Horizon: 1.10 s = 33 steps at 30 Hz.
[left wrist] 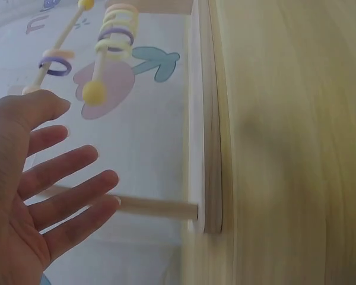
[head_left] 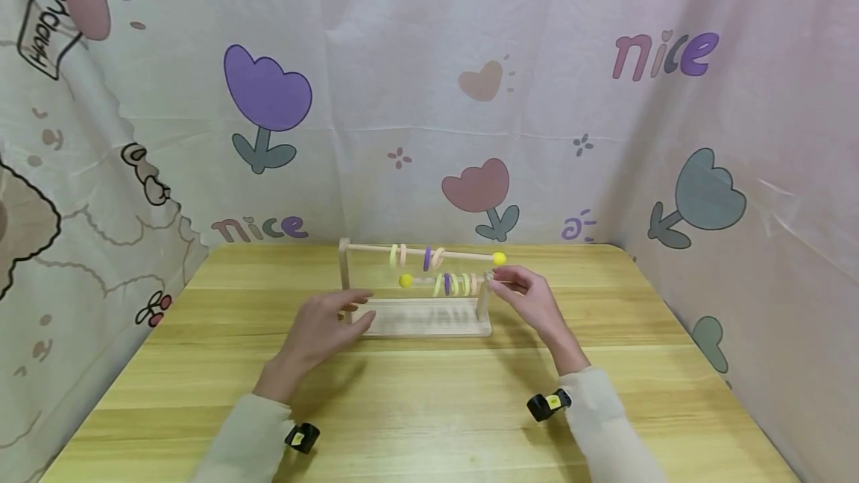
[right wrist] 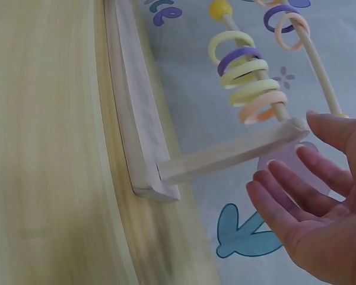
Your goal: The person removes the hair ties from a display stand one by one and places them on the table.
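Wooden table (head_left: 201, 334), cartoon curtains behind: I note the rack (head_left: 419, 289) standing mid-table, its rods running left to right. My left hand (head_left: 322, 330) lies open beside the rack's left post, holding nothing. My right hand (head_left: 526, 297) is open at the right post, fingertips near the lower rod's rings (head_left: 456, 284); both seem equally near.
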{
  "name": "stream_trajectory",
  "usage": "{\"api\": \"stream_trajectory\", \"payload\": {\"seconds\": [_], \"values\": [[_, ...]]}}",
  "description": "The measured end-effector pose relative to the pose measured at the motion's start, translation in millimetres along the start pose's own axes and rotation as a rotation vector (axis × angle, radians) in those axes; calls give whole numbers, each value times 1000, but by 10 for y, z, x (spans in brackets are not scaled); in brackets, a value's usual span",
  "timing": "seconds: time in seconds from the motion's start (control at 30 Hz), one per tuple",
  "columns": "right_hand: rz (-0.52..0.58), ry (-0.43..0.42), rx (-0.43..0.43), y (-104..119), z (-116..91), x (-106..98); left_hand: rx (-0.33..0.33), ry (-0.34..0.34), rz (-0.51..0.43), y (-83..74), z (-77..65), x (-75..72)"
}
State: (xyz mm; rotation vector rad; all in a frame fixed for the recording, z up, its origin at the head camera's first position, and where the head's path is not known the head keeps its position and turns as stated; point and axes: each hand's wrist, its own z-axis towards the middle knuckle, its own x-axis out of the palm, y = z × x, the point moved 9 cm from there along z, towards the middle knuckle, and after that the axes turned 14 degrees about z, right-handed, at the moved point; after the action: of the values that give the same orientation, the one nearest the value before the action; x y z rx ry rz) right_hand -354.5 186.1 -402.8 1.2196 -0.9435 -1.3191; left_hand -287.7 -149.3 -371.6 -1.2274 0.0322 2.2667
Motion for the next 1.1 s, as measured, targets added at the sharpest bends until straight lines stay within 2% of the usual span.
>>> {"api": "stream_trajectory", "payload": {"seconds": [0.4, 0.63, 0.83, 1.1], "values": [[62, -30, -5, -66, 44, 87, -42, 35, -202, -130, 122, 289], [90, -38, -12, -56, 46, 104, -55, 20, -254, -222, 211, 368], [99, -45, -4, -66, 51, 94, -73, 39, -291, -295, 251, 453], [119, -42, -1, -61, 50, 107, -77, 13, -347, -377, 328, 533]]}}
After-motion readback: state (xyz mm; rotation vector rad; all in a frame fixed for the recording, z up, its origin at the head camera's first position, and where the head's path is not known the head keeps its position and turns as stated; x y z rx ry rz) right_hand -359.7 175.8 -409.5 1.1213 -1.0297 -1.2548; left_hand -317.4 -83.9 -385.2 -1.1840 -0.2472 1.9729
